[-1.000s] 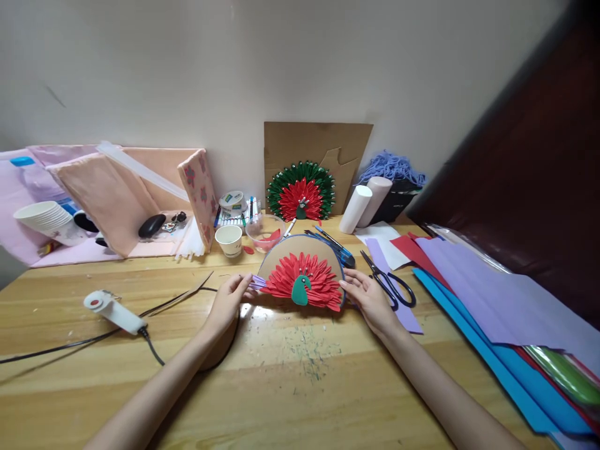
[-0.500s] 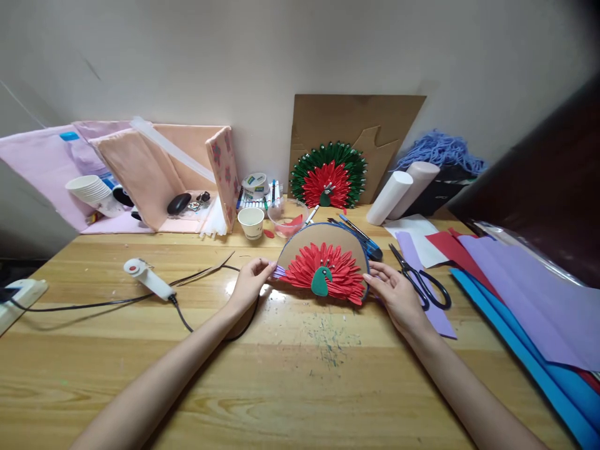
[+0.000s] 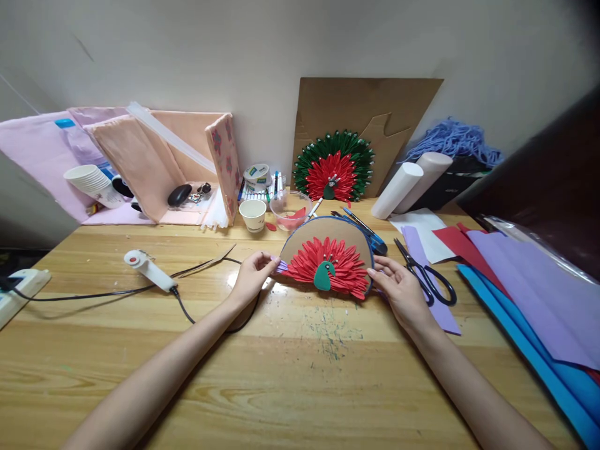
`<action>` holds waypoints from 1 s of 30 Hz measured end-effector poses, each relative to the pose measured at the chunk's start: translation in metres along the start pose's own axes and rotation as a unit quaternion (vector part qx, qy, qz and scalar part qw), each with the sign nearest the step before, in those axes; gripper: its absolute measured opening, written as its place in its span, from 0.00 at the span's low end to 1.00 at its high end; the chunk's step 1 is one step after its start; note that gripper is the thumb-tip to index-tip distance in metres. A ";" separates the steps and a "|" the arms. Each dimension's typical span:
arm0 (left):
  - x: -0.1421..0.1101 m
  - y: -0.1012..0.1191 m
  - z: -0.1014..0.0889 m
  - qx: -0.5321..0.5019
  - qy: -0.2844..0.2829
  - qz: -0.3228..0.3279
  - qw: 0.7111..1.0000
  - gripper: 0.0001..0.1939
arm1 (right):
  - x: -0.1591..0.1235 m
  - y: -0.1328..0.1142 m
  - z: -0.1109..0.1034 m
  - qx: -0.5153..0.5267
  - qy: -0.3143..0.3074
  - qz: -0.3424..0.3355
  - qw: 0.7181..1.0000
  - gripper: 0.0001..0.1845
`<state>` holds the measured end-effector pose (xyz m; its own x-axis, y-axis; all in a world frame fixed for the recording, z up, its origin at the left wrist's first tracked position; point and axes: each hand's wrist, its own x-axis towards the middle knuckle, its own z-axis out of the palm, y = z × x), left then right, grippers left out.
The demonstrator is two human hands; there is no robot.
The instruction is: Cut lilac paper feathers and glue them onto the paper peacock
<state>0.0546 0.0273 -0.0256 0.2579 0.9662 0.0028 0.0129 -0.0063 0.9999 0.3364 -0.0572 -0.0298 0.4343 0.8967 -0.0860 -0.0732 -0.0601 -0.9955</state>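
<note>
A half-round cardboard fan (image 3: 327,236) with a blue rim carries red paper petals and a green peacock body (image 3: 324,275). It stands tilted on the wooden table (image 3: 300,369). My left hand (image 3: 253,277) pinches its left corner, where purple paper strips stick out. My right hand (image 3: 398,289) holds the right corner with curled fingers. A finished peacock fan (image 3: 334,167) in green and red leans against brown cardboard (image 3: 370,112) at the wall.
A white glue gun (image 3: 146,269) with a black cord lies to the left. Black scissors (image 3: 426,275) lie right of the fan on purple paper. Coloured sheets (image 3: 529,281) cover the right side. A paper cup (image 3: 253,215), a clear bowl (image 3: 290,210) and markers stand behind.
Both hands stay on the fan's corners. The camera has turned left and tilted down, so everything sits further right and a power strip shows at the left edge.
</note>
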 end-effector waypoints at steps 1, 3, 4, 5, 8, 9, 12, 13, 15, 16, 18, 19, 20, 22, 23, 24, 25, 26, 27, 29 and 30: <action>0.000 0.000 0.000 -0.002 0.002 -0.002 1.000 0.13 | 0.000 0.000 0.001 0.000 0.003 -0.003 1.000 0.24; 0.001 -0.002 0.000 -0.008 0.005 -0.007 1.000 0.13 | -0.001 -0.001 0.001 0.001 0.004 -0.005 1.000 0.24; 0.001 -0.002 0.000 -0.010 0.006 -0.009 1.000 0.13 | -0.001 -0.001 0.002 0.002 0.002 -0.003 1.000 0.25; 0.001 -0.002 0.000 -0.011 0.005 -0.011 1.000 0.13 | -0.001 -0.001 0.002 0.004 -0.001 -0.001 1.000 0.25; 0.001 -0.001 0.001 -0.009 0.006 -0.012 1.000 0.13 | -0.001 -0.002 0.002 0.008 -0.002 0.002 1.000 0.25; 0.001 0.000 0.001 -0.009 0.008 -0.015 1.000 0.13 | -0.001 -0.002 0.002 0.009 -0.001 0.002 1.000 0.25; 0.000 0.004 0.000 -0.013 0.002 -0.041 0.999 0.15 | -0.002 -0.003 0.003 0.013 -0.009 0.009 1.000 0.25; 0.001 0.006 0.000 -0.012 -0.004 -0.051 0.999 0.15 | -0.003 -0.004 0.004 0.015 -0.014 0.011 1.000 0.25; 0.002 0.008 -0.002 -0.005 -0.018 -0.061 0.998 0.15 | -0.004 -0.005 0.006 0.018 -0.027 0.017 0.999 0.25; 0.003 0.008 -0.003 0.003 -0.023 -0.061 0.998 0.15 | -0.005 -0.006 0.008 0.020 -0.035 0.020 0.999 0.24; 0.005 0.006 -0.005 0.019 -0.028 -0.057 0.998 0.15 | -0.007 -0.007 0.010 0.024 -0.055 0.031 0.998 0.24; 0.006 0.005 -0.006 0.027 -0.030 -0.055 0.998 0.15 | -0.007 -0.008 0.010 0.026 -0.065 0.038 0.997 0.24; 0.007 0.004 -0.006 0.032 -0.032 -0.053 0.998 0.15 | -0.008 -0.008 0.011 0.030 -0.073 0.045 0.996 0.24; 0.008 0.003 -0.007 0.037 -0.033 -0.053 0.997 0.15 | -0.008 -0.010 0.011 0.035 -0.081 0.061 0.994 0.23; 0.008 0.003 -0.007 0.036 -0.032 -0.054 0.997 0.15 | -0.008 -0.011 0.010 0.033 -0.082 0.070 0.994 0.23; 0.008 0.003 -0.007 0.034 -0.029 -0.058 0.997 0.15 | -0.008 -0.012 0.009 0.028 -0.085 0.080 0.993 0.23; 0.007 0.004 -0.006 0.031 -0.025 -0.062 0.997 0.16 | -0.008 -0.013 0.008 0.021 -0.089 0.087 0.992 0.22; 0.007 0.005 -0.006 0.028 -0.021 -0.067 0.997 0.16 | -0.008 -0.014 0.007 0.013 -0.094 0.091 0.991 0.22; 0.006 0.006 -0.006 0.026 -0.019 -0.072 0.997 0.17 | -0.007 -0.014 0.006 0.007 -0.099 0.092 0.991 0.22; 0.006 0.007 -0.005 0.022 -0.018 -0.079 0.996 0.17 | -0.006 -0.014 0.005 0.005 -0.100 0.082 0.992 0.22; 0.005 0.008 -0.005 0.019 -0.020 -0.080 0.996 0.17 | -0.006 -0.014 0.005 0.005 -0.095 0.076 0.993 0.22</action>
<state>0.0515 0.0338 -0.0180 0.2872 0.9448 -0.1576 0.0930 0.1363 0.9863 0.3307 -0.0596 -0.0154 0.2396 0.9444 -0.2251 -0.1350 -0.1972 -0.9710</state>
